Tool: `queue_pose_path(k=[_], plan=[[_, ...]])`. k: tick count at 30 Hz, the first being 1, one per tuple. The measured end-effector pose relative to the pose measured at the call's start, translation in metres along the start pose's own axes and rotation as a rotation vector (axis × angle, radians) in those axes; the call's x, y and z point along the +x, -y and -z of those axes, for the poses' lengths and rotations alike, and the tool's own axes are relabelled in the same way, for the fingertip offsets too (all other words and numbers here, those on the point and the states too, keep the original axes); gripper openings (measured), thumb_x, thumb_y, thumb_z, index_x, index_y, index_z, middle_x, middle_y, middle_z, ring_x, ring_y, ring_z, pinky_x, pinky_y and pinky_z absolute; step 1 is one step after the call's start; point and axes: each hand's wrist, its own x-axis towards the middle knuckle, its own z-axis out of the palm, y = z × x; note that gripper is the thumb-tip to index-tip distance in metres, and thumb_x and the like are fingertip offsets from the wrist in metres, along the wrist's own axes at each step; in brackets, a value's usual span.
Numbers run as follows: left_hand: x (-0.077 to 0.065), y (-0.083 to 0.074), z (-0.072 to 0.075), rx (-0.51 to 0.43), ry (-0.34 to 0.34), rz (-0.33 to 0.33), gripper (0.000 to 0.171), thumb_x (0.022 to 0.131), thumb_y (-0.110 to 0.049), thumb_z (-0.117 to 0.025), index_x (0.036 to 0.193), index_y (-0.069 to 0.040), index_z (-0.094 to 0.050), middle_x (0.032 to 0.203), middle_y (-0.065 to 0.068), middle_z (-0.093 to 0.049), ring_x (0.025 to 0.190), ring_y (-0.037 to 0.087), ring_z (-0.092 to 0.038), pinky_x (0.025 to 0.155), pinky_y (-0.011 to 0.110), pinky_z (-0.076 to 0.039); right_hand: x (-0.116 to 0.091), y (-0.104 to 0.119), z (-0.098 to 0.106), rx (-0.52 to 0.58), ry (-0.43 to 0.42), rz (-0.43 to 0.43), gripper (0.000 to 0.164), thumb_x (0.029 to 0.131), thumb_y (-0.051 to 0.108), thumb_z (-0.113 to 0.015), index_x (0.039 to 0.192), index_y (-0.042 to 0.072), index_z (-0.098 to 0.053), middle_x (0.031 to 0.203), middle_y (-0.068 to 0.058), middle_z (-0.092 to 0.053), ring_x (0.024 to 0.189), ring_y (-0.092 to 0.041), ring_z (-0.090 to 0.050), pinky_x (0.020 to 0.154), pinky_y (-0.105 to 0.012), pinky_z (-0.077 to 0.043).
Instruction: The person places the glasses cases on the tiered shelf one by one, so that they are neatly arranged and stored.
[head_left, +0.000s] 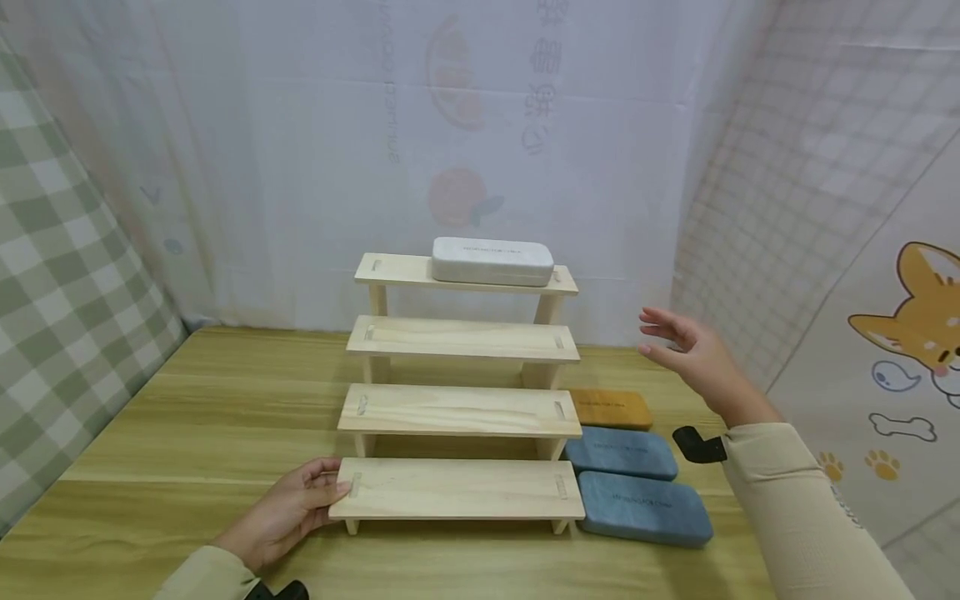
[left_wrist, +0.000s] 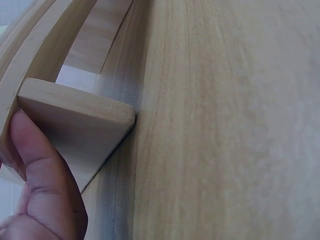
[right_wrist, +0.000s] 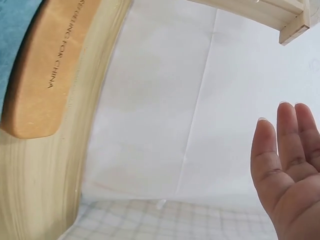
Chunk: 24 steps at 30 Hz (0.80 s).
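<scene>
A pale wooden stepped rack (head_left: 457, 490) with several shelves stands on the table. My left hand (head_left: 296, 508) grips the left end of its lowest shelf, thumb on top; in the left wrist view the fingers (left_wrist: 50, 180) are at the board's end beside a leg. A white-grey case (head_left: 491, 262) lies lengthwise on the top shelf, towards its right end. My right hand (head_left: 693, 358) is raised to the right of the rack, fingers loosely bent and holding nothing. On the table below it lie an orange-brown case (head_left: 615, 409) and two blue cases (head_left: 626, 454) in a row.
The wood-grain table (head_left: 187, 433) ends at a white printed curtain (head_left: 300, 167) behind the rack. Green checked cloth (head_left: 67, 292) hangs on the left. A curtain with a cartoon dog (head_left: 930, 317) borders the right side.
</scene>
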Motion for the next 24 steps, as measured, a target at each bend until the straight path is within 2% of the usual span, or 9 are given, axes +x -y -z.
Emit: queue_pose_path(k=[2,4,9,14,20,22,24], plan=[[0.0,0.0,0.0,0.002,0.001,-0.001,0.072,0.096,-0.01,-0.058,0.142,0.018,-0.01,0.112,0.008,-0.055,0.095,0.014,-0.06,0.082,0.029,-0.053,-0.009,-0.008,-0.001,0.0,-0.011,-0.005,0.063,0.098,0.026,-0.058,0.151,0.006,-0.029,0.142,-0.012,-0.044,0.117,0.001,-0.047,0.084,-0.006,-0.041],[0.0,0.0,0.0,0.007,0.004,-0.003,0.072,0.096,-0.01,-0.058,0.142,0.018,-0.009,0.112,0.008,-0.055,0.095,0.014,-0.06,0.082,0.029,-0.053,-0.019,-0.016,-0.001,0.003,-0.018,-0.011,0.063,0.099,0.025,-0.058,0.151,0.005,-0.029,0.138,-0.004,-0.046,0.113,0.009,-0.045,0.084,-0.007,-0.041],[0.0,0.0,0.0,0.004,-0.007,0.001,0.071,0.097,-0.009,-0.057,0.143,0.017,-0.01,0.111,0.008,-0.055,0.094,0.014,-0.06,0.08,0.028,-0.053,-0.04,-0.035,-0.003,0.006,-0.035,-0.042,0.061,0.099,0.025,-0.056,0.15,0.003,-0.03,0.131,0.014,-0.046,0.114,0.011,-0.043,0.083,-0.005,-0.039],[0.0,0.0,0.0,0.002,-0.012,0.001,0.07,0.097,-0.009,-0.057,0.142,0.017,-0.011,0.111,0.008,-0.055,0.094,0.013,-0.06,0.08,0.028,-0.053,-0.058,-0.052,-0.006,0.025,-0.041,-0.069,0.06,0.1,0.024,-0.055,0.15,0.002,-0.03,0.128,0.021,-0.046,0.113,0.014,-0.044,0.082,-0.005,-0.039],[-0.001,-0.001,-0.001,0.017,-0.016,0.0,0.072,0.096,-0.011,-0.058,0.143,0.017,-0.01,0.112,0.008,-0.054,0.094,0.014,-0.059,0.08,0.028,-0.053,-0.077,-0.07,-0.015,0.139,-0.042,-0.07,0.059,0.1,0.017,-0.053,0.148,-0.007,-0.027,0.122,0.03,-0.047,0.111,0.014,-0.048,0.084,-0.007,-0.044],[-0.001,-0.001,-0.001,0.019,-0.017,0.001,0.071,0.097,-0.01,-0.057,0.143,0.017,-0.01,0.112,0.008,-0.053,0.094,0.014,-0.059,0.08,0.028,-0.053,-0.083,-0.076,-0.015,0.15,-0.028,-0.106,0.059,0.101,0.018,-0.053,0.148,-0.007,-0.027,0.121,0.031,-0.048,0.109,0.015,-0.048,0.083,-0.009,-0.045],[-0.001,-0.001,-0.001,0.022,-0.017,0.0,0.071,0.097,-0.009,-0.056,0.143,0.017,-0.009,0.112,0.008,-0.053,0.094,0.013,-0.059,0.08,0.028,-0.052,-0.09,-0.081,-0.014,0.138,0.0,-0.16,0.061,0.101,0.022,-0.052,0.149,-0.005,-0.026,0.125,0.025,-0.049,0.107,0.016,-0.048,0.083,-0.012,-0.047]])
